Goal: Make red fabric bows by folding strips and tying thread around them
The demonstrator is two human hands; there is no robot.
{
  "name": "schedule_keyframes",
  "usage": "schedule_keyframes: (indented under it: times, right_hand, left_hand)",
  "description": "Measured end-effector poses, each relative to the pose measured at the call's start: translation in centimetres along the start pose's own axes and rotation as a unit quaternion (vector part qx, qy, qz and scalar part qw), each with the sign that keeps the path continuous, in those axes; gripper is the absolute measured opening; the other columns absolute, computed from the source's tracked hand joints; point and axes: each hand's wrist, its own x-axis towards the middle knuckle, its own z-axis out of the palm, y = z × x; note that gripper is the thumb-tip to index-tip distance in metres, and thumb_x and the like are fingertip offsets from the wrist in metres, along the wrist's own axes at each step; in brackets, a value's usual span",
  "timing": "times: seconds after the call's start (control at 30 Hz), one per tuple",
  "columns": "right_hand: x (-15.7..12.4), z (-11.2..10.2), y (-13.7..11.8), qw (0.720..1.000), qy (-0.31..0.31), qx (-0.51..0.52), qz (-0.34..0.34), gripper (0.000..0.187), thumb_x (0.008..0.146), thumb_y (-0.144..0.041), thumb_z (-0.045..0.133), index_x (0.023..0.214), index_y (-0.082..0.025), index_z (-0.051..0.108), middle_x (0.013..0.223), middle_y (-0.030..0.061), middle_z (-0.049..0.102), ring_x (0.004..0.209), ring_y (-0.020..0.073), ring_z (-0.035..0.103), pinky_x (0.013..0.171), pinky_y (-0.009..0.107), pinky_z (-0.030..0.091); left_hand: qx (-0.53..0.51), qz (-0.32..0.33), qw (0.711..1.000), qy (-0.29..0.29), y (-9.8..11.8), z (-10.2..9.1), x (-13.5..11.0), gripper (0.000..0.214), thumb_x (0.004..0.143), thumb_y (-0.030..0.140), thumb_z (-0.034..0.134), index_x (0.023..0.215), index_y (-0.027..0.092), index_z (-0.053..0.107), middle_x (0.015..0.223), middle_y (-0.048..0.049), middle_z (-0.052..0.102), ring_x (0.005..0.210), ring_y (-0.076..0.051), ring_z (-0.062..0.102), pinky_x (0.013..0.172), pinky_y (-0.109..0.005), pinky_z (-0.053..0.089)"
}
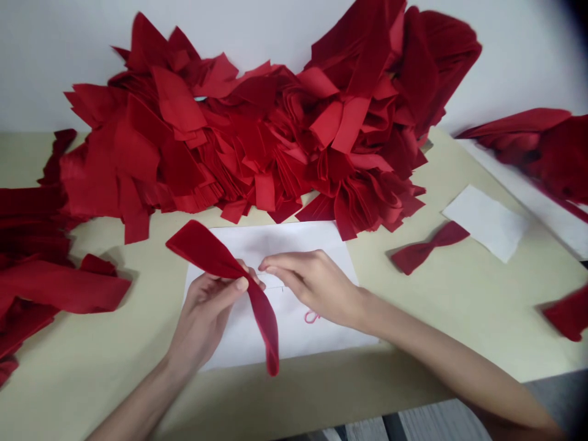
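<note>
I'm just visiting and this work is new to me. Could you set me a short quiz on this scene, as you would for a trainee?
1. Which hand pinches the red strip?
2. True or false: a red pile stands beyond the white sheet under the hands.
3. Fill the gap: the bow lies to the ___ of that sheet.

Key: 1. The left hand. 2. True. 3. Right.

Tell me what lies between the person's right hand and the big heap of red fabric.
In the head view, the upper part of a white paper sheet lies between the right hand and the heap of red fabric pieces.
</note>
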Motion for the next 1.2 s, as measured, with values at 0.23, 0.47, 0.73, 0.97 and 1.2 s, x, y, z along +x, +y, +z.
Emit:
schedule_keyframes:
  times: [0.23, 0.47, 0.73, 0.97, 1.2]
  right_hand:
    - [0.2, -1.1, -0.4, 0.952, -0.173, 0.250, 0.018, 0.022, 0.095, -0.023, 0.040, 0.088, -0.015, 0.059, 0.076, 0.0017, 0.061, 0.059, 0.0072, 0.047, 0.050, 0.019, 0.035]
    - [0.2, 0.8, 0.3, 0.877, -0.032, 0.475, 0.069, 0.022, 0.097, -0.032, 0.040, 0.096, -0.018, 0.057, 0.109, 0.0071, 0.067, 0.055, 0.0057, 0.042, 0.042, 0.019, 0.030]
    - [-1.0, 1.8, -0.7, 0.932, 0.138, -0.237, -0.236, 0.024, 0.092, -0.008, 0.041, 0.105, -0.015, 0.060, 0.110, 0.0060, 0.068, 0.079, 0.0139, 0.057, 0.066, 0.027, 0.048]
    - [-1.0, 1.5, -1.5, 0.889, 0.152, -0.335, -0.273, 0.026, 0.092, -0.006, 0.036, 0.087, -0.014, 0.060, 0.073, 0.0027, 0.062, 0.059, 0.0118, 0.047, 0.050, 0.025, 0.036]
    - [-1.1, 0.3, -2.0, 0.923, 0.084, -0.281, -0.248, 0.033, 0.081, 0.002, 0.030, 0.083, -0.014, 0.059, 0.069, 0.0025, 0.057, 0.059, 0.0129, 0.045, 0.047, 0.026, 0.033]
  left_hand:
    - [-0.013, -0.074, 0.997, -0.029, 0.6, -0.1, -0.1, 0.007, 0.081, 0.018, 0.065, 0.085, 0.019, 0.071, 0.073, 0.0000, 0.065, 0.071, -0.012, 0.059, 0.072, -0.022, 0.045]
    - [0.008, -0.048, 0.998, -0.033, 0.7, -0.2, -0.3, 0.007, 0.082, 0.018, 0.064, 0.079, 0.018, 0.070, 0.073, -0.0009, 0.064, 0.072, -0.012, 0.058, 0.072, -0.022, 0.044]
    - [-0.023, -0.028, 0.999, 0.009, 0.8, 0.2, -0.3, 0.004, 0.076, 0.018, 0.070, 0.079, 0.020, 0.072, 0.074, -0.0012, 0.065, 0.074, -0.015, 0.059, 0.073, -0.027, 0.047]
    - [-0.037, -0.053, 0.996, -0.069, 1.0, 0.5, -0.8, 0.008, 0.076, 0.012, 0.069, 0.069, 0.017, 0.070, 0.066, 0.0021, 0.057, 0.064, -0.008, 0.051, 0.062, -0.017, 0.042]
    - [-0.019, -0.080, 0.991, -0.103, 0.8, 0.0, -0.9, 0.007, 0.079, 0.015, 0.066, 0.074, 0.017, 0.070, 0.070, -0.0013, 0.060, 0.066, -0.012, 0.056, 0.062, -0.024, 0.043]
